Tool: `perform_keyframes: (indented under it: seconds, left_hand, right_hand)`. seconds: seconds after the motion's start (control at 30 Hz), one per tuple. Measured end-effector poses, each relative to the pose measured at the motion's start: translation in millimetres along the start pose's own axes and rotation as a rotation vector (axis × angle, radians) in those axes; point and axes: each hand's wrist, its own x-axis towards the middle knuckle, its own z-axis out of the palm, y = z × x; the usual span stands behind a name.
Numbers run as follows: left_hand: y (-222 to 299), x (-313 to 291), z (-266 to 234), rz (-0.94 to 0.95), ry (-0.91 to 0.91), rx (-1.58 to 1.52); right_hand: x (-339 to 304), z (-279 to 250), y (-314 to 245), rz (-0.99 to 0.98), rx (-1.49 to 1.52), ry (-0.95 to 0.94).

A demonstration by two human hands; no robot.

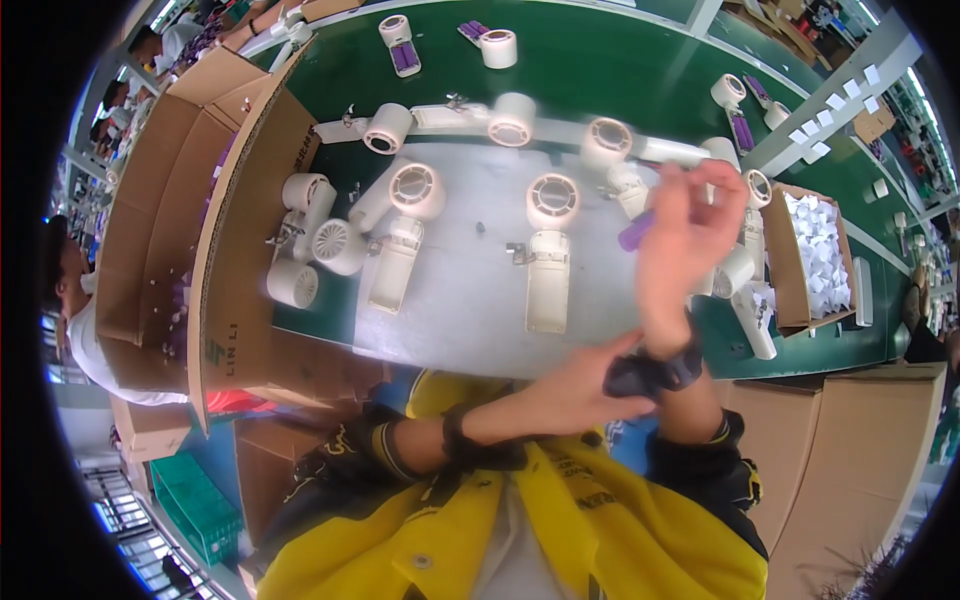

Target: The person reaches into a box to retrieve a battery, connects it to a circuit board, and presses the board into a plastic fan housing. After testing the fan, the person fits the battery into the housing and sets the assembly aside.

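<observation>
My left hand [603, 378] is wrapped round the black wristband [655, 372] on my right wrist. Raised over the right side of the work surface, my right hand [692, 222] has loosely curled fingers, slightly blurred, with nothing visible in them. Partly behind it lie a purple cylinder [634, 234] and an opened white handheld fan [606, 143]. Two more white handheld fans lie on the pale mat [470, 290], one in the middle [548, 280] and one further left [398, 265]. Their handle shells are open, with small metal parts beside the necks.
At the left stands a large open cardboard box [245, 230], near several fan heads [338, 246]. A box of white paper pieces [818, 255] sits at the right. Fans with purple cylinders [403, 57] lie on the green table [600, 60]. A metal post [835, 95] rises at the right.
</observation>
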Motion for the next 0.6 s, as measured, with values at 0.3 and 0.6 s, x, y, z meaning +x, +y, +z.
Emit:
perform_keyframes:
  seconds: [0.3,0.6]
  left_hand:
    - [-19.7,7.7,7.8,-0.055,-0.157,-0.175]
    - [13.6,-13.0,-44.0,0.002,0.049,0.097]
  right_hand:
    - [-21.2,-3.9,15.1,-0.425,-0.562,-0.605]
    - [-2.8,-42.3,25.6,0.442,-0.241,-0.465]
